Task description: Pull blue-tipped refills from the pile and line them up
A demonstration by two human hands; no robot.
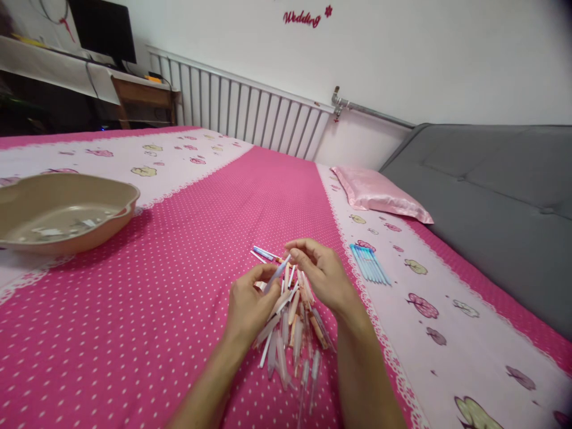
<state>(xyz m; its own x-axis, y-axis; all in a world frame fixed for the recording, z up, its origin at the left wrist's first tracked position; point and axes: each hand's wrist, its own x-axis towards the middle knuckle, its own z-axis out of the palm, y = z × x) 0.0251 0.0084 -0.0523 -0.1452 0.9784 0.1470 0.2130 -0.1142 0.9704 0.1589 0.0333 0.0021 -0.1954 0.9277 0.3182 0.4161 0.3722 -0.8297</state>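
A pale lavender pen barrel slants upward in my left hand, whose thumb and fingers are closed around its lower part. My right hand pinches at the barrel's upper white end, partly hiding what its fingertips hold. Beneath both hands lies a loose pile of pen parts: clear, pale pink and peach barrels with thin white sticks that look like refills. A few bluish pen pieces lie just beyond my left fingers. To the right of my right hand, several blue pens lie side by side in a neat row.
The pink dotted bedspread is the work surface. At left stands a beige basin with small white pieces in it. A pink pillow lies by the grey headboard. Behind are a white radiator and a desk with a monitor.
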